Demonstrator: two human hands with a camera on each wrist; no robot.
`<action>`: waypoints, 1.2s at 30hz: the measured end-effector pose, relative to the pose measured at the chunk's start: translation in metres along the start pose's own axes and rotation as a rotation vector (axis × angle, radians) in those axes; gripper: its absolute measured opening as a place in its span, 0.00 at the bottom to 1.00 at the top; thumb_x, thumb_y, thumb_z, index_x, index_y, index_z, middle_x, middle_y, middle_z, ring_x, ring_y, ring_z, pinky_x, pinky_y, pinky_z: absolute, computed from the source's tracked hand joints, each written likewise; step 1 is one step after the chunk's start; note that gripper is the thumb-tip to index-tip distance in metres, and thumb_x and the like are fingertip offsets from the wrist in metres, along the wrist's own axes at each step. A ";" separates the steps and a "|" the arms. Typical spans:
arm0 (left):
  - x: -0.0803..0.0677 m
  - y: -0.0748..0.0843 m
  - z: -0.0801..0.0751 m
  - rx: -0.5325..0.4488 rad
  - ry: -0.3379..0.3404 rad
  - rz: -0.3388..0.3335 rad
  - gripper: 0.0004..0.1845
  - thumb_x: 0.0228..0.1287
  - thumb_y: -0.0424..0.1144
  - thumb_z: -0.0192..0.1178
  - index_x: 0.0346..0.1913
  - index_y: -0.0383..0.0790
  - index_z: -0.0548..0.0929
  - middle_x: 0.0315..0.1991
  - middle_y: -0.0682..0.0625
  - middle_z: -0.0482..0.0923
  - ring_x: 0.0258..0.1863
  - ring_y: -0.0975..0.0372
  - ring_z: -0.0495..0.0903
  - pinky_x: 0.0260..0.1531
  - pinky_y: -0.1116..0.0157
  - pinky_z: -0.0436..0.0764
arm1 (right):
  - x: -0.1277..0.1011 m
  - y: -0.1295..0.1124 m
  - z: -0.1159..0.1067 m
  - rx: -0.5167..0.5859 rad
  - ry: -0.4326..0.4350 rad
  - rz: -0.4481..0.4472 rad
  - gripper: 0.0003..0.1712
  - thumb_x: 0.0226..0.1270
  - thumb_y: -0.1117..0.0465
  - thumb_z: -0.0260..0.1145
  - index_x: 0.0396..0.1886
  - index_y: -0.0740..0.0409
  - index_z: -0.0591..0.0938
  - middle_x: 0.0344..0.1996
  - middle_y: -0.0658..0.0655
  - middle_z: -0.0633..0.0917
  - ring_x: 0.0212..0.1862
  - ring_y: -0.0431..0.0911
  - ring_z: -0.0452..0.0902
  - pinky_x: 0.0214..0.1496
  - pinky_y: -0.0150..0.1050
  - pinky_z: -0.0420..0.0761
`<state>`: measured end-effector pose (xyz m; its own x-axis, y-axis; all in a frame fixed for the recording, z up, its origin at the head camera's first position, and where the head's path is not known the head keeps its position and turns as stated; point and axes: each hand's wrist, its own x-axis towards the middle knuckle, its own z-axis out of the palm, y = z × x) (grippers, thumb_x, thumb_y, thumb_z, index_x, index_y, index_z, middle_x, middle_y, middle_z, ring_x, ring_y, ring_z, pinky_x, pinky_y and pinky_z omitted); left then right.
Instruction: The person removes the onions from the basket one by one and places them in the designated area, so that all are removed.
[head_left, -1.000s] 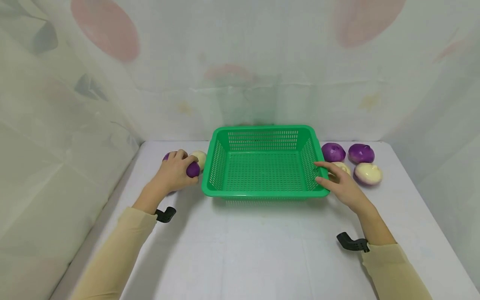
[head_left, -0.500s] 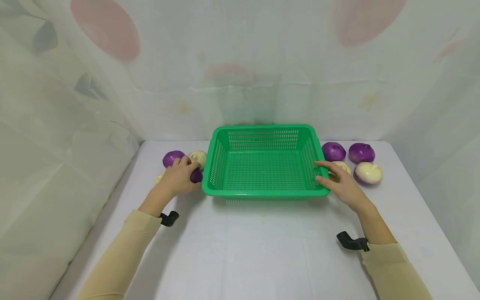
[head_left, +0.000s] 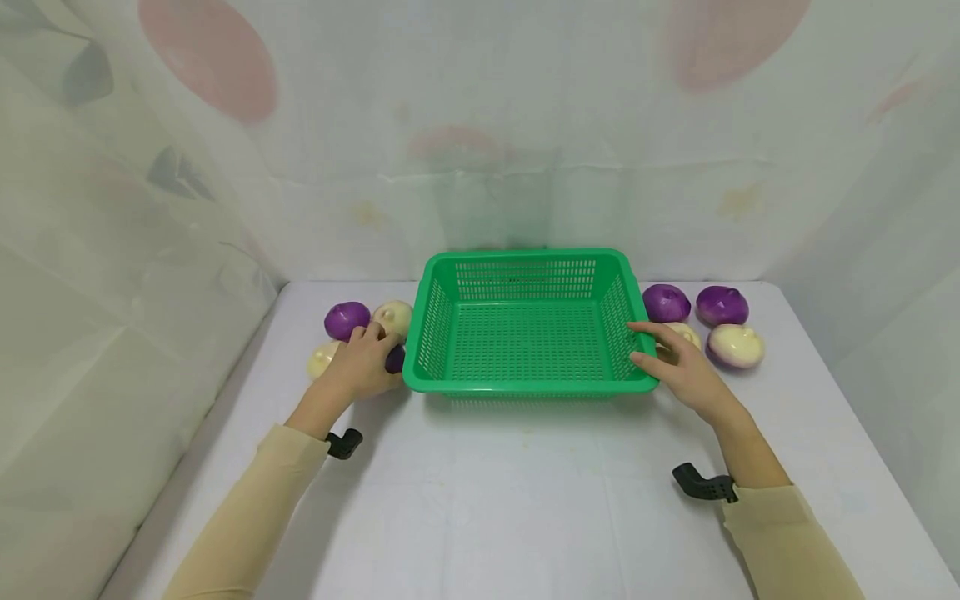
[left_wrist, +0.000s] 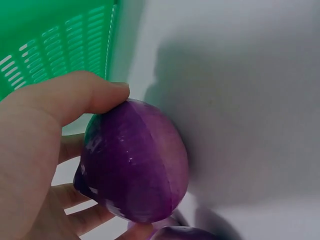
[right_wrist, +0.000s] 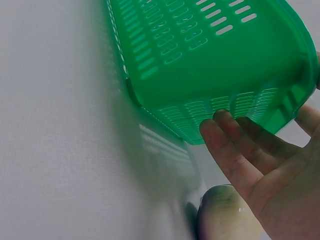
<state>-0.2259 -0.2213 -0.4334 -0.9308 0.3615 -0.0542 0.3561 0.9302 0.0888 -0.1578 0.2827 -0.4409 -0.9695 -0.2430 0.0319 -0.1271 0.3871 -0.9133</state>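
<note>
My left hand [head_left: 366, 360] holds a glossy purple onion [left_wrist: 132, 160] beside the left end of a green plastic basket [head_left: 525, 387]. In the left wrist view the thumb lies along one side of this onion and the fingers reach around behind it. In the head view most of the onion is hidden by the hand. My right hand [head_left: 686, 375] grips the basket's right end, thumb and index finger over the rim; in the right wrist view, other fingers [right_wrist: 232, 135] lie against the outside of its slotted wall. The basket holds nothing.
Left of the basket lie a purple onion [head_left: 347, 320] and two pale ones [head_left: 393, 317], one partly behind the left hand. On the right are two more purple onions [head_left: 722, 305] and two pale ones [head_left: 735, 346]. A white cloth [head_left: 525, 500] covers the table.
My left hand has shifted right and slightly nearer with the purple onion, up close to the basket. The other onions on the left have come into view. My right hand and the basket stay put.
</note>
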 end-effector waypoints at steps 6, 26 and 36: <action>-0.001 -0.001 0.003 0.004 0.002 -0.001 0.35 0.57 0.55 0.72 0.65 0.43 0.78 0.57 0.35 0.71 0.54 0.41 0.69 0.49 0.34 0.74 | 0.000 0.002 0.000 0.015 0.005 0.001 0.32 0.78 0.52 0.62 0.77 0.54 0.66 0.76 0.62 0.60 0.74 0.68 0.57 0.71 0.61 0.63; -0.007 0.003 -0.007 -0.041 0.033 -0.004 0.29 0.67 0.52 0.64 0.65 0.39 0.77 0.59 0.33 0.72 0.56 0.39 0.70 0.50 0.35 0.74 | -0.004 -0.001 -0.003 -0.024 -0.001 0.006 0.34 0.79 0.51 0.60 0.78 0.52 0.64 0.76 0.64 0.61 0.71 0.67 0.63 0.67 0.65 0.64; -0.016 0.002 -0.020 -0.187 0.160 -0.004 0.25 0.72 0.48 0.60 0.63 0.35 0.78 0.60 0.33 0.73 0.59 0.37 0.72 0.56 0.37 0.73 | -0.008 -0.010 -0.008 -0.131 0.050 -0.005 0.34 0.79 0.48 0.59 0.78 0.51 0.65 0.69 0.66 0.70 0.64 0.64 0.72 0.61 0.65 0.71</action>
<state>-0.2116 -0.2263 -0.4123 -0.9386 0.3296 0.1024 0.3451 0.8983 0.2719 -0.1500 0.2878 -0.4287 -0.9777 -0.2017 0.0592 -0.1546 0.4995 -0.8524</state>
